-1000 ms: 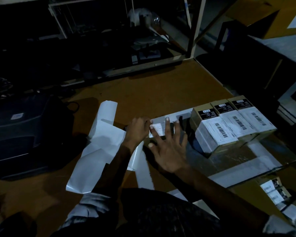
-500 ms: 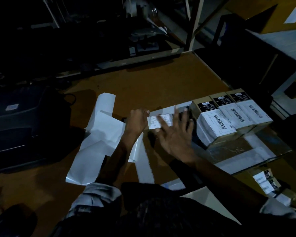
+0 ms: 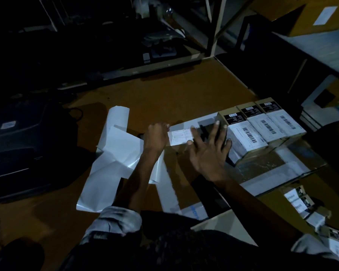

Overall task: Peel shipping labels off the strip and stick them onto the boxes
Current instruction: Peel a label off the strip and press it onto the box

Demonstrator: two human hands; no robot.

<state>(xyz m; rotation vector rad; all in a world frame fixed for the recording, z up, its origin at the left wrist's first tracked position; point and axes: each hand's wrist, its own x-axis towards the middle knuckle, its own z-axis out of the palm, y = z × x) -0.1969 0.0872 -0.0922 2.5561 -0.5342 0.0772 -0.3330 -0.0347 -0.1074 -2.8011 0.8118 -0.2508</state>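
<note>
Shipping label (image 3: pixel 181 137) pinched at its edge by left hand (image 3: pixel 157 138), right hand (image 3: pixel 207 151) spread flat, fingertips pressing it

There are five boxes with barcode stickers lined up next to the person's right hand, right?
Not five. The head view shows three boxes with barcode stickers lined up beside the right hand.

A dim room is seen — a brown table (image 3: pixel 164 94) is lit at centre, with metal shelving (image 3: pixel 213 26) far behind and darkness at left.
</note>
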